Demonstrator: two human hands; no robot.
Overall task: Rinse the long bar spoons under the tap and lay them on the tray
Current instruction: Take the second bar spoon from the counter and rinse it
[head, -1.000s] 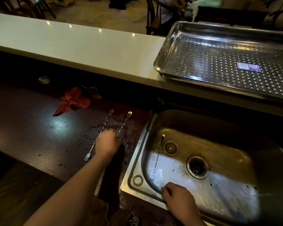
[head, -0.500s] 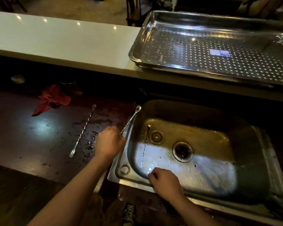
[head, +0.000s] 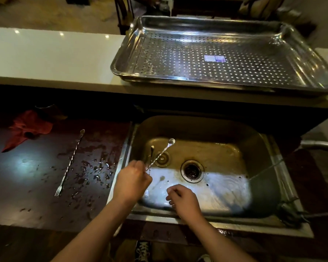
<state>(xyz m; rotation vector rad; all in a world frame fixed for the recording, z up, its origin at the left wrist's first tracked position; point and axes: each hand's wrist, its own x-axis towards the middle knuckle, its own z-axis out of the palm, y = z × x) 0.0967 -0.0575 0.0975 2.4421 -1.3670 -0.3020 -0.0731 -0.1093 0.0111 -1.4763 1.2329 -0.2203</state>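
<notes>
A: So where did the left hand (head: 131,178) stand?

B: Over the left side of the sink (head: 261,205), its grip closed on a bar spoon (head: 160,155). The twisted stem rose out of the fist, up and to the right, with the bowl end hanging above the basin near the back wall.

A: And the right hand (head: 184,200)?

B: It hovered low over the sink's front edge, fingers curled loosely. Whether its grip held anything could not be told; no spoon showed in it.

A: Were there other spoons?

B: Two. A second spoon (head: 150,159) lay in the basin, just behind the held one, running from near the back down toward the front, where a small fork end showed by the left wrist. A third spoon (head: 70,163) lay on the dark wet tabletop (head: 27,186) left of the sink, bowl end away from the person, fork end near.

A: And the tray (head: 125,70)?

B: The perforated steel tray sat on the pale counter behind the sink, with only a small label (head: 214,58) on its floor. A red cloth (head: 27,127) lay crumpled at the far left of the tabletop.
</notes>
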